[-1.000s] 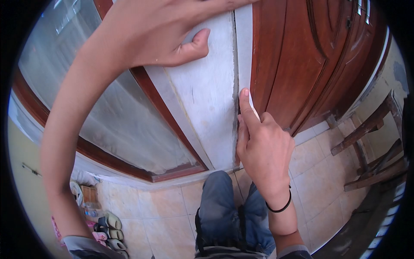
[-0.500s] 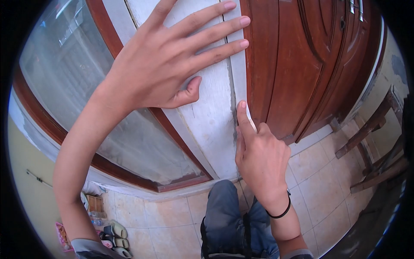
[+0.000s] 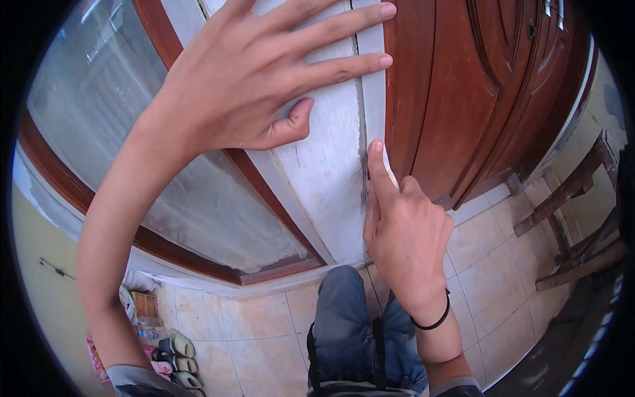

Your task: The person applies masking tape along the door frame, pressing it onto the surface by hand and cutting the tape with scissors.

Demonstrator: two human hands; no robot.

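My left hand (image 3: 248, 83) is spread wide at the white-painted post (image 3: 324, 169), its fingers reaching toward the brown door frame. Its palm faces the post and the fingers hold nothing; whether it presses on the surface I cannot tell. Lower down, my right hand (image 3: 410, 228) grips a thin white flat piece (image 3: 389, 169), with the index finger stretched along it. Most of that piece is hidden under the fingers, so its kind is unclear. The hand is at the narrow white strip between post and brown wooden door (image 3: 456, 92), beside a dark vertical gap.
A glass window (image 3: 211, 205) in a brown frame stands at the left. Several shoes (image 3: 178, 354) lie on the tiled floor (image 3: 261, 317) at lower left. Wooden furniture legs (image 3: 575, 182) stand at the right. My own knee (image 3: 342, 298) is below the post.
The view has shifted slightly. My left hand sits a little higher in the picture, and my right hand with the white piece keeps about the same place along the strip.
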